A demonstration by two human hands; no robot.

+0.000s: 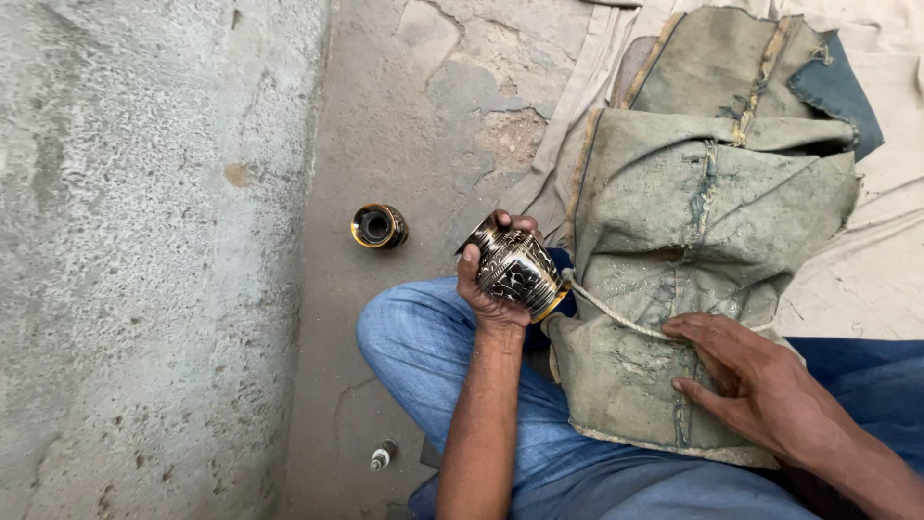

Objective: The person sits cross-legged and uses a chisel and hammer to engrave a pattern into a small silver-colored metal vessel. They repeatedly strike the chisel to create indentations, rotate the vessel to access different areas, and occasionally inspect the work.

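The left hand (pixel 491 289) wrapped its fingers firmly round the engraved pot (pixel 517 270), best kept steady, while the right hand (pixel 746 380), fingers spread empty, pressed the cloth (pixel 693 221) at four o'clock.

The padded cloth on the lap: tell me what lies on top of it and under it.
On the padded cloth rests the right hand, flat, beside a cord. Under it, blue-jeaned legs and a pale sheet show at the edges; the rest is covered.

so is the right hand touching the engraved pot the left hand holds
Apart. The head view shows the right hand lying flat on the worn cloth over the lap, with a clear stretch of cloth between it and the engraved pot gripped by the left hand.
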